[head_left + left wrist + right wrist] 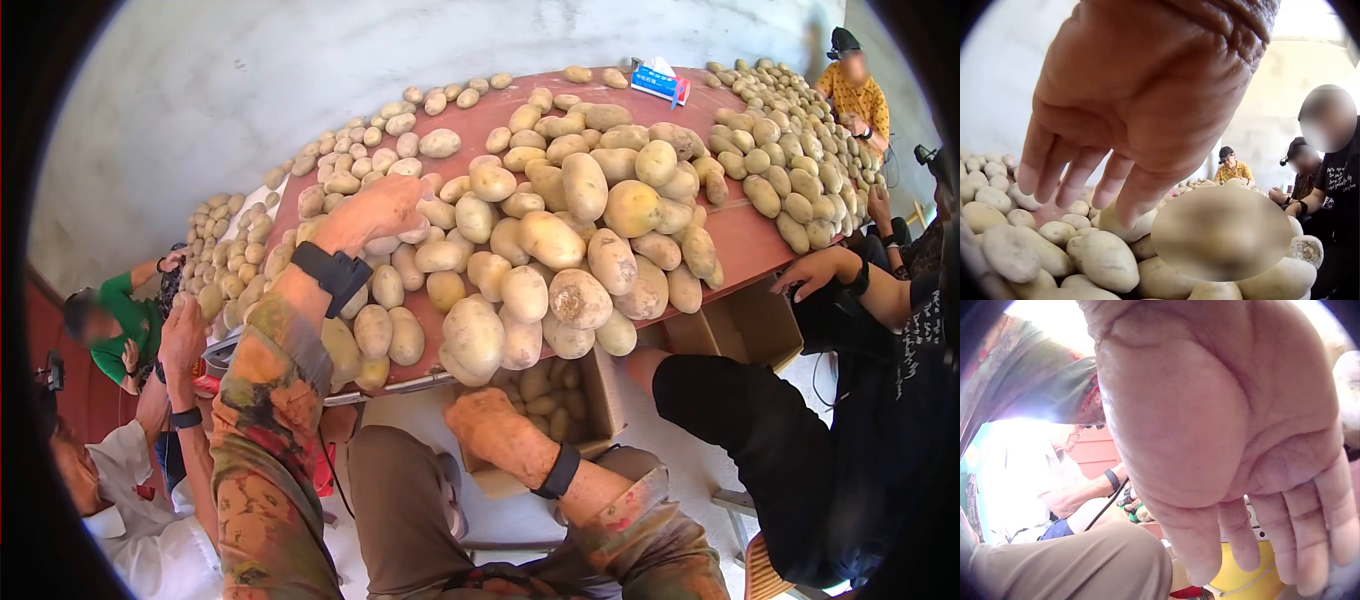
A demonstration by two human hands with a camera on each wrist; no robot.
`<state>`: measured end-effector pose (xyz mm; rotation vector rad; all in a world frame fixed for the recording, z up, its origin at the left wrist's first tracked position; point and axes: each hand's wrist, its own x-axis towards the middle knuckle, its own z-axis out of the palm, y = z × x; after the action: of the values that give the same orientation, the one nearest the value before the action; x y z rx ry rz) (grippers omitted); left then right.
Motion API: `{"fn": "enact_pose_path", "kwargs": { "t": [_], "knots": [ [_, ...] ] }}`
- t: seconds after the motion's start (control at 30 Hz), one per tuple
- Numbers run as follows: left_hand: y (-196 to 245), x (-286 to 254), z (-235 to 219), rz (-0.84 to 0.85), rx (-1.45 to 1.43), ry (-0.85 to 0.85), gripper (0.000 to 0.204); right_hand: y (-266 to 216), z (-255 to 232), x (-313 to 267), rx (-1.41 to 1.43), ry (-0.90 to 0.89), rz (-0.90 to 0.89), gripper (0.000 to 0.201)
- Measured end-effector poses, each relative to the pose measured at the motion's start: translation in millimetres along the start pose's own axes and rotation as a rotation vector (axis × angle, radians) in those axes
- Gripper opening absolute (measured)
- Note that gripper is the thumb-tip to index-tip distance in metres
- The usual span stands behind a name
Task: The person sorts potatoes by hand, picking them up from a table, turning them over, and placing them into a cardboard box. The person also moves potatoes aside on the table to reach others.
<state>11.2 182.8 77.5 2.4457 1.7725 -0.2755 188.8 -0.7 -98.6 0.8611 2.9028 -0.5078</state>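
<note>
My left hand point(378, 212) reaches over the heap of potatoes point(550, 240) on the red table. In the left wrist view its fingers point(1105, 181) point down, spread a little, with the thumb tip overlapping a pale potato point(1124, 224). Nothing shows in its palm. Below the table edge, my right hand point(505, 435) is at the near left side of a cardboard box point(604, 395) with several potatoes inside. The right wrist view shows the right palm bare and its fingers point(1307, 537) nearly straight, pointing down.
Potatoes cover much of the table point(745, 235), piled past its near edge. A tissue box point(660, 84) stands at the back. A second cardboard box point(740, 325) is under the table to the right. Other people sit on both sides. A yellow bucket point(1244, 575) shows beyond my right fingers.
</note>
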Motion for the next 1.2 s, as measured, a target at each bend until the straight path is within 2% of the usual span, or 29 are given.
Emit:
{"fn": "enact_pose_path", "kwargs": {
  "t": [0.07,0.17,0.27,0.37,0.47,0.57,0.73,0.83,0.9,0.93,1.03,1.07,1.13,1.17,1.2],
  "knots": [
    [-4,-3,1,-0.075,0.039,-0.069,0.047,-1,0,-1,0.011,0.019,-0.008,0.014],
    [-15,-10,21,0.111,-0.138,0.102,0.022,-3,-14,-6,0.057,0.020,-0.027,0.013],
    [-3,-11,23,0.036,-0.051,0.044,0.026,-5,-16,-7,0.025,-0.001,-0.039,0.013],
    [-20,0,48,0.292,-0.102,0.065,0.045,-5,-13,-10,0.029,0.041,-0.038,0.012],
    [-14,7,62,0.275,-0.080,0.035,0.042,-8,-19,-12,0.004,0.055,-0.032,0.012],
    [33,3,37,-0.013,0.034,-0.179,0.038,-8,-16,-13,-0.017,0.092,-0.022,0.012],
    [26,23,73,0.012,0.151,-0.111,0.028,-4,-1,-9,0.021,0.103,-0.034,0.012],
    [33,12,69,-0.002,0.147,-0.054,0.024,-5,-12,-13,0.052,0.088,-0.024,0.012],
    [30,11,67,0.019,0.111,-0.023,0.024,-8,-10,-7,0.039,0.041,0.035,0.022],
    [22,17,72,0.048,0.088,-0.016,0.024,-9,-8,-5,0.034,0.017,0.064,0.029],
    [21,17,56,0.114,-0.072,0.044,0.023,-9,-7,-5,0.067,0.026,0.057,0.027],
    [19,15,51,0.130,-0.141,0.070,0.023,-8,-6,-8,0.048,0.080,0.026,0.021],
    [38,7,40,-0.011,-0.567,0.106,0.022,-5,-5,-15,0.007,0.189,-0.036,0.012],
    [44,6,37,-0.083,-0.779,0.125,0.023,-6,-7,-15,0.011,0.181,-0.036,0.012],
    [42,8,37,-0.109,-0.762,0.097,0.028,-8,-10,-16,0.014,0.172,-0.035,0.012]
  ]
}}
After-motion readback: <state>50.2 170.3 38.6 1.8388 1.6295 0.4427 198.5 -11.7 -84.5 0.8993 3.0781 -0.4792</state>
